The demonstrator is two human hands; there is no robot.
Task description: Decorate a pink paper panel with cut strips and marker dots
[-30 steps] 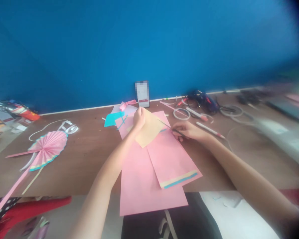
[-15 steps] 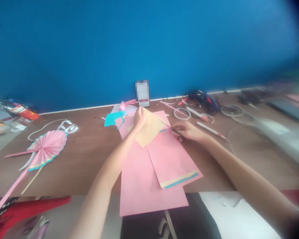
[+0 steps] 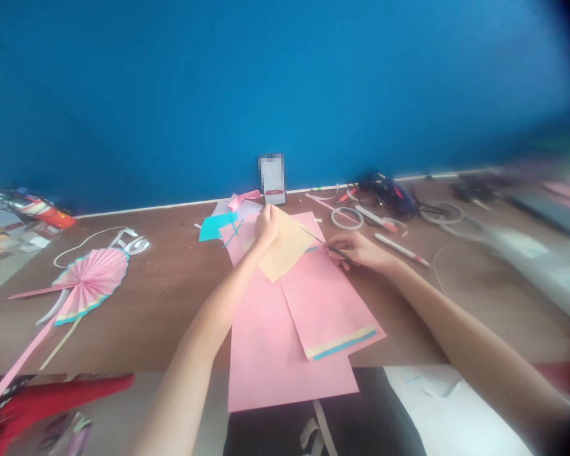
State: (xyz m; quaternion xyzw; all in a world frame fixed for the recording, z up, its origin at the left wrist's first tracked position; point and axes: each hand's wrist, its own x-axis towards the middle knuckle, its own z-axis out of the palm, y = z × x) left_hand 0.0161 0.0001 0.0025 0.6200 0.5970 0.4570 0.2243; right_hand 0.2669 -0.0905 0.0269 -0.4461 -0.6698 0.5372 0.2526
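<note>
My left hand [image 3: 266,225] is closed on a sheet of cream paper [image 3: 285,247], gripping it near its upper left edge above the pink sheets. On the paper's right side, my right hand [image 3: 354,248] is closed round a pair of scissors [image 3: 313,235], whose thin blade lies at the paper's edge. Dark handles show partly between the fingers. Beneath both hands lies a pink sheet [image 3: 332,304] with cream and blue stripes along its near end. It overlaps another, longer pink sheet [image 3: 266,367] that sticks out past the table's front edge.
A pleated pink fan [image 3: 92,282] with a blue and cream border lies at left. Blue paper [image 3: 216,227] sits behind my left hand. A phone [image 3: 272,179] leans on the blue wall. At right are a tape ring [image 3: 347,218], a white pen [image 3: 401,249] and cables on the brown table [image 3: 171,316].
Almost nothing differs. Both hands, the cream paper and the scissors keep nearly the same place, with the blade showing slightly more clearly at the paper's right edge.
</note>
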